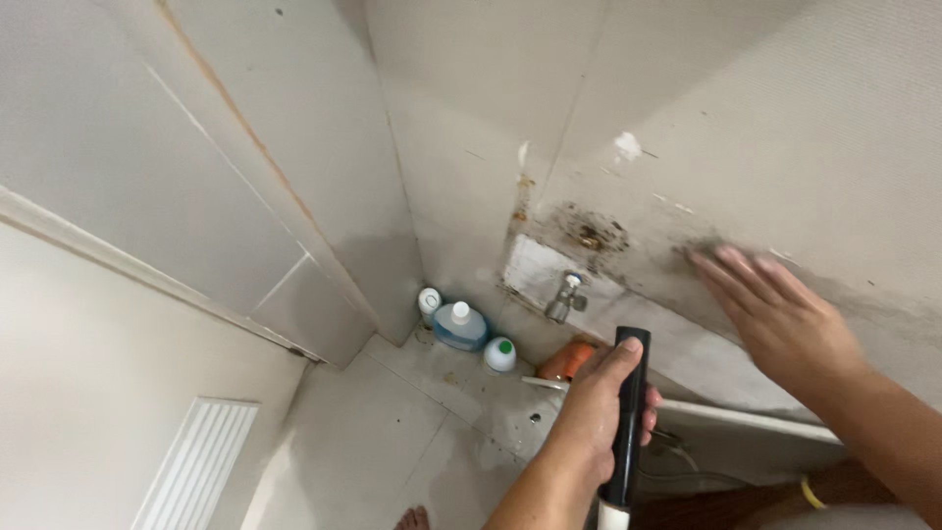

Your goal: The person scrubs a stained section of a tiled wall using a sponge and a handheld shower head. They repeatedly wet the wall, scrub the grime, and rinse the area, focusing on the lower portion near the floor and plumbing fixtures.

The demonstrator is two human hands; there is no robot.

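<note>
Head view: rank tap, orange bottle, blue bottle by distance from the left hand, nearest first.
From the left hand, which grips the black handle:
1. Orange bottle, on the floor just beyond the fingers.
2. Tap, on the wall above it.
3. Blue bottle, in the far corner, to the left.

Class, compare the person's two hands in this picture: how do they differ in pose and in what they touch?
The left hand is closed around a black handle; the right hand holds nothing. The left hand is a fist, thumb on top; the right hand lies flat, fingers spread, on the stained wall. Both are bare.
</note>
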